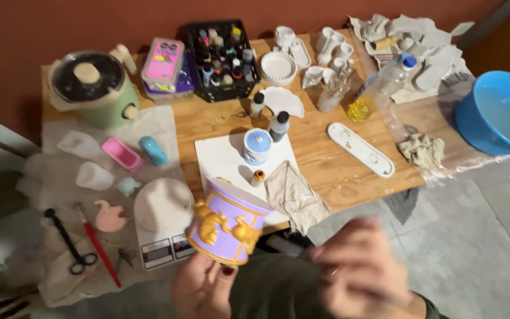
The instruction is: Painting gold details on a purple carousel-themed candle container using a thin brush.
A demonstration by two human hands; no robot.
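Here, left hand grips lilac-and-gold ceramic pot above counter.
Right hand blurred, grip unclear, seemingly empty; best support pot's base, avoid gold trim.

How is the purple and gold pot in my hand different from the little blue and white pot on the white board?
The purple pot is held tilted in the left hand; the blue and white pot stands upright on the white board. The purple pot looks larger, though it is nearer the camera. It carries raised gold ornaments, while the blue and white one shows none. Both are round painted pots.
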